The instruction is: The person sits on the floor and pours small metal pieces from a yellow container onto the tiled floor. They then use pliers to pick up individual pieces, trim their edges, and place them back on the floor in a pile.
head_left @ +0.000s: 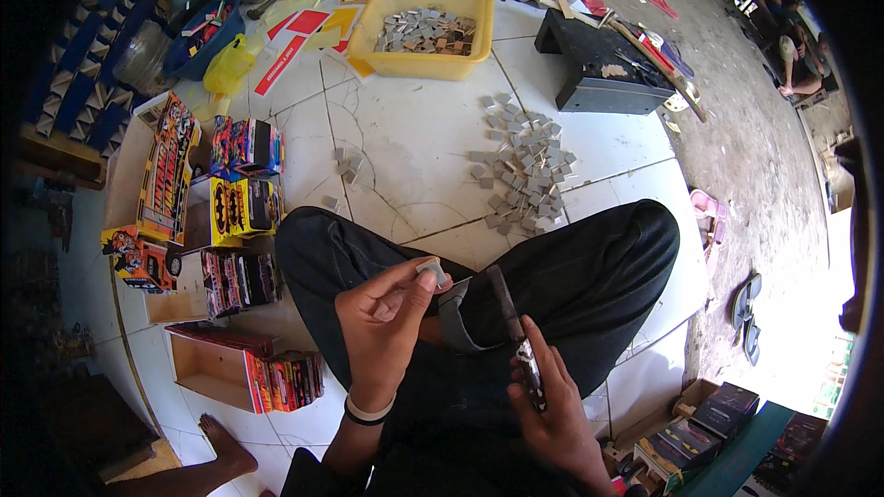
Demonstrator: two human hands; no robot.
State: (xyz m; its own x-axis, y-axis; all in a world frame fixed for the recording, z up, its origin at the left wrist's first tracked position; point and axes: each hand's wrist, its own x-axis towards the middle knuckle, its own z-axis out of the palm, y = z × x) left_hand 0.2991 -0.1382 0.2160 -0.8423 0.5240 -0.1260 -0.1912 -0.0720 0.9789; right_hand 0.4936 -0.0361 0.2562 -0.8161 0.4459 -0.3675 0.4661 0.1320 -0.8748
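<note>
Above my crossed legs, my left hand [385,313] pinches a small grey square piece [431,267] between thumb and fingertips. My right hand [555,402] is closed round the wrapped handle of a knife [505,299], its narrow dark blade pointing up and away from me. Blade and square piece are apart. On the white tiled floor beyond my legs lies a loose heap of similar grey squares [527,166], some with thin light sticks or edges showing. A smaller cluster of these pieces [348,164] sits further left.
A yellow tub [479,41] holding more pieces stands ahead, with a black bench-like box [603,97] to its right. Open cartons of colourful small boxes [244,207] line my left. Another person's bare foot [226,451] rests at lower left. Dark sandals [747,304] lie at right.
</note>
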